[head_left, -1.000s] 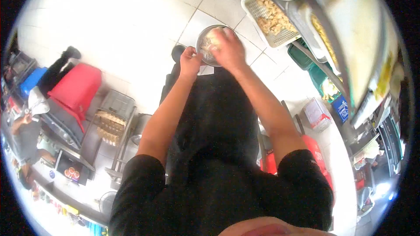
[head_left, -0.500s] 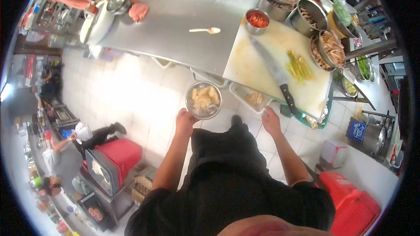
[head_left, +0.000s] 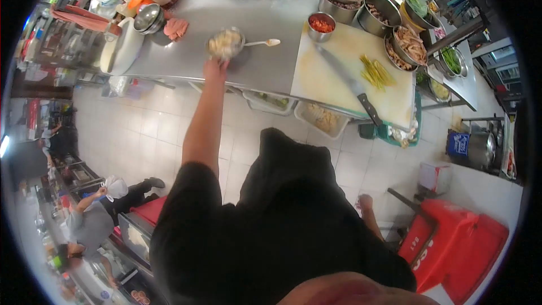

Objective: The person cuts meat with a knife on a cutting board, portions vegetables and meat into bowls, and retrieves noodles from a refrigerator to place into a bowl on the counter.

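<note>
Metal bowl [head_left: 242, 43] is sitting beyond the left hand [head_left: 215, 68], which is pinching its near rim; right hand [head_left: 366, 201] is hanging well apart, grip unclear.

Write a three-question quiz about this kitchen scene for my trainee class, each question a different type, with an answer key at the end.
1. Multiple choice: what lies on the white cutting board beside the green strips?
a) a whisk
b) a knife
c) a ladle

2. True or false: the right hand is reaching over the cutting board.

3. Fill in the blank: the person's ____ hand is at the near rim of the bowl of pale food.

Key: 1. b. 2. False; the right hand is low, away from the board. 3. left.
</note>
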